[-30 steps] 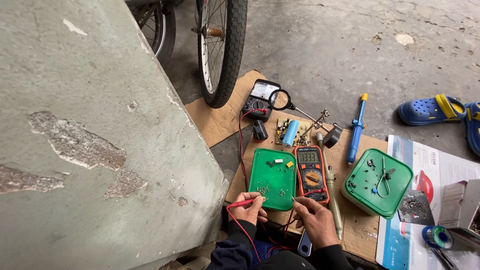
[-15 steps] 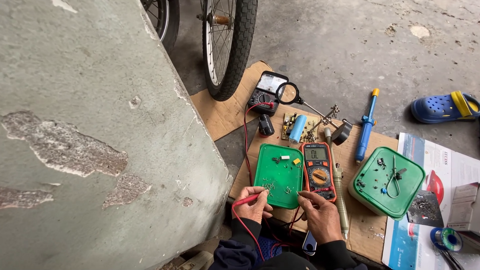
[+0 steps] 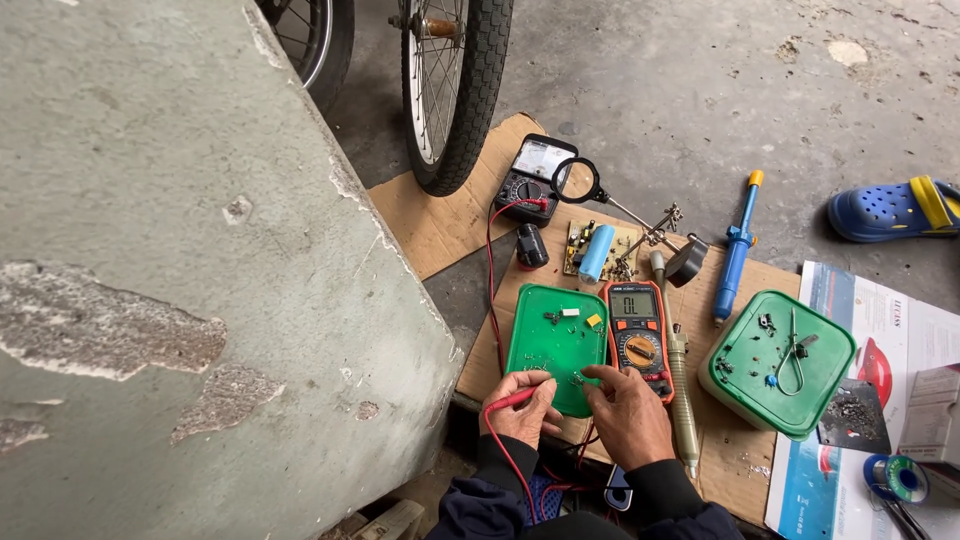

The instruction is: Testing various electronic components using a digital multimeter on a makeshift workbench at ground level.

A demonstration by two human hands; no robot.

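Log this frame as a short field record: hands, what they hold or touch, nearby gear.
left hand: holds red test probe at near edge of green lid
right hand: fingertips on small part at same lid edge; probe in it not visible
meter: orange digital multimeter beside lid, display lit
lid contents: a few small components
also on cardboard: analog meter, magnifier stand, blue desoldering pump, green container

Left hand (image 3: 522,412) grips a red probe (image 3: 510,401) over a green lid (image 3: 556,344).

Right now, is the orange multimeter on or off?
On: the orange multimeter shows dark characters on its lit grey screen, beside the right hand.
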